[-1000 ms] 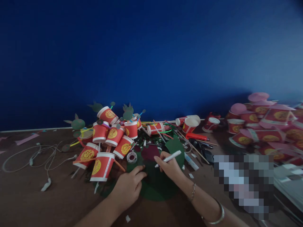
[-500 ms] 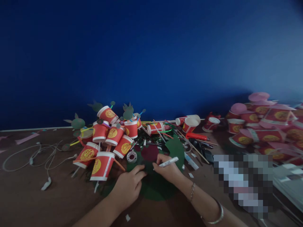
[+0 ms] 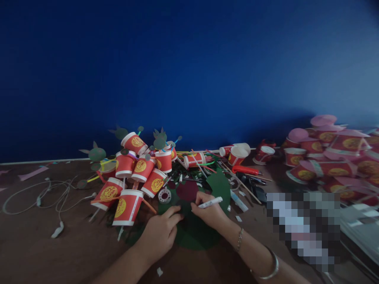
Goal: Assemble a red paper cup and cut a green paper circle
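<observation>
white marker [image 3: 211, 202]: in right hand [image 3: 211, 213] | green paper [image 3: 195, 238]: seemingly under left hand [image 3: 160, 232]

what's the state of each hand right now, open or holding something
Left hand: fingers bent over the green paper; whether it grips anything cannot be told.
Right hand: closed, holding a white marker.

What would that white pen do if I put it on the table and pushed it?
The white pen would probably roll, since its barrel looks long and rounded. It's likely light, being slim and held by just the fingers of the right hand. It should feel stiff, because its barrel looks straight.
</observation>
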`<state>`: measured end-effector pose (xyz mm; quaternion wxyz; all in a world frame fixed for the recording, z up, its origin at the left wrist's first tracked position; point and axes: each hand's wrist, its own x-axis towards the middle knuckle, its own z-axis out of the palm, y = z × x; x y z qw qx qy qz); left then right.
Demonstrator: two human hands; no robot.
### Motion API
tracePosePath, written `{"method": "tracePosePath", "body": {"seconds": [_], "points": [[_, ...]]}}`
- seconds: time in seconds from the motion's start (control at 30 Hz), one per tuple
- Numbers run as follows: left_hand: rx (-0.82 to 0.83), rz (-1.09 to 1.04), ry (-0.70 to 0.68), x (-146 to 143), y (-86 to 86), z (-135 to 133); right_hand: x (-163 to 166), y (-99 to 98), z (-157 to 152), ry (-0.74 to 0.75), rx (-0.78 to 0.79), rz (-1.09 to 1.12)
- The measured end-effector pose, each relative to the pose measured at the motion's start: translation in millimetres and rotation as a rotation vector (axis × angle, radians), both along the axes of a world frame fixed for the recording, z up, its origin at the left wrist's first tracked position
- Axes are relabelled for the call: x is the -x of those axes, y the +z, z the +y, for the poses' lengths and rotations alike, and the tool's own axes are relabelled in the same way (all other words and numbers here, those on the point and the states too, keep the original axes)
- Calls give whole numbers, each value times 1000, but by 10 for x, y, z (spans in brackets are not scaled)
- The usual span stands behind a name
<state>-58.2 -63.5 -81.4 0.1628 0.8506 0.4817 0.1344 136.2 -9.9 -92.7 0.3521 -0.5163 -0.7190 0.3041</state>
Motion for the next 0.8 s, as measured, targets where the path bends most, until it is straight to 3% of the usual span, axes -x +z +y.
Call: {"method": "tracePosePath", "body": {"seconds": [0.8], "points": [[5,8,0,1,10,-4,22,27,-7,-15,36,13]]}}
